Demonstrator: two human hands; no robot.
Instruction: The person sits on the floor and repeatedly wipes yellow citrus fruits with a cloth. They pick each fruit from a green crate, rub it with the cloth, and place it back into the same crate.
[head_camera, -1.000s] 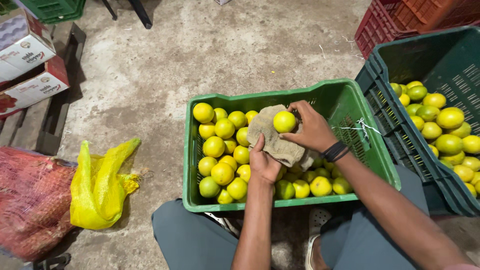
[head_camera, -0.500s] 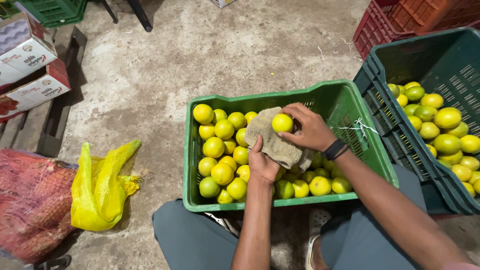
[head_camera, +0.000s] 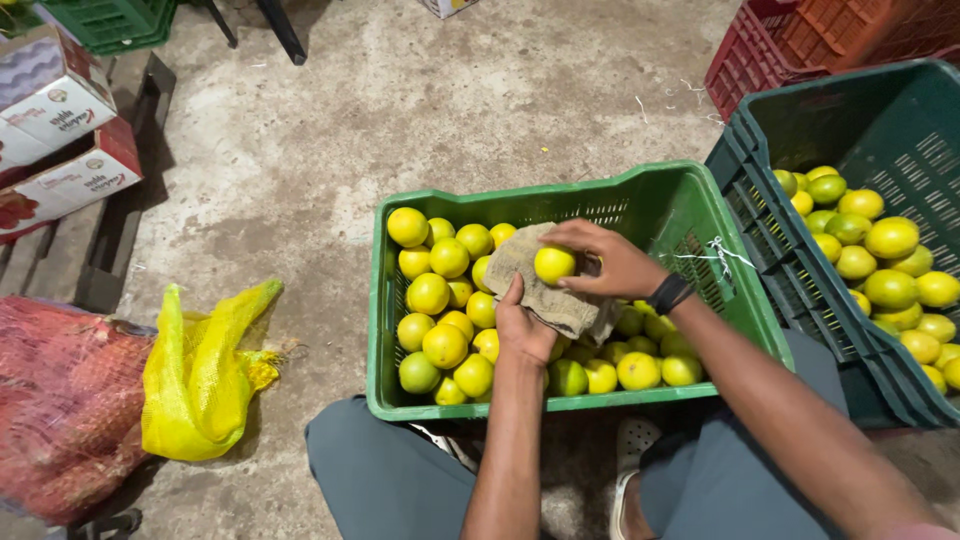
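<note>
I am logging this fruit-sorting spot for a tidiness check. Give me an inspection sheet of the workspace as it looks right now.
Surface: stained bare concrete floor.
Job's things: green crate part-filled with yellow-green fruit; one fruit resting on a tan cloth.
Clutter: yellow mesh bag, red mesh sack, cardboard boxes.
Grippers: left hand grips the cloth from below; right hand holds the fruit against it.
Cables: nothing seen; only a white string tied on the crate wall.
Surroundings: dark green crate with more fruit, red crates.

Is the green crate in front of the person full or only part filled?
Part filled: the green crate holds yellow-green fruit well below its rim, with inner walls showing.
</note>
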